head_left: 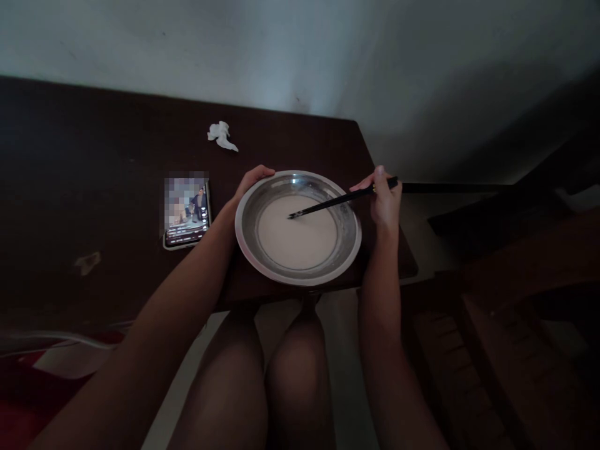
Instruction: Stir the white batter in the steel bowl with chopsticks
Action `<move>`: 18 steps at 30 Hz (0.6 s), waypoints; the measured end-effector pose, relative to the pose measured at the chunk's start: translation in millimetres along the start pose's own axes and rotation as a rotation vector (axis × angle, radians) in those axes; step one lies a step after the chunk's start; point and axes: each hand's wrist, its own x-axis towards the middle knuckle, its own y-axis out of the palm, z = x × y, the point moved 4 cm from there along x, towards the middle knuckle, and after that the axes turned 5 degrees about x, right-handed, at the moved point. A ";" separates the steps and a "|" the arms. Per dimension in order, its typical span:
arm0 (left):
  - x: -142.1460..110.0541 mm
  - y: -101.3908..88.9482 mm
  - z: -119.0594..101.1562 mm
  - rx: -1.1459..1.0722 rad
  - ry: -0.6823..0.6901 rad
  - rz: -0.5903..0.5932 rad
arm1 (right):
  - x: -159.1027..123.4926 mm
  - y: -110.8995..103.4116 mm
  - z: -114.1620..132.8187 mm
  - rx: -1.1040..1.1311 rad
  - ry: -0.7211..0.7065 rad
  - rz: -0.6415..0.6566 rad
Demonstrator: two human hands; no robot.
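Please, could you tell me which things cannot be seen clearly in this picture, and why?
All in the head view:
- Inner bottom of the round silver metal bowl: covered by the cloudy off-white liquid.
- Left hand: partly hidden behind the bowl's rim.
- Part of the screen of the pale-edged rectangular phone: masked by pixel blocks.
- Red object at lower left: cut off by the picture's edge.

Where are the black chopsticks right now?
In the head view, right of centre, the chopsticks are in the right hand, slanting into the metal bowl, tips at the pale liquid.
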 end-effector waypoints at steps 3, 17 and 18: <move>1.1 1.0 -1.7 0.048 0.025 -0.003 | -0.2 0.0 1.1 0.017 -0.001 0.009; 0.4 -0.1 2.0 -0.009 0.002 0.032 | -0.4 7.7 -1.3 0.050 0.019 0.169; 0.7 -0.9 2.6 -0.003 0.007 0.038 | -0.4 7.8 -1.2 0.040 0.017 0.166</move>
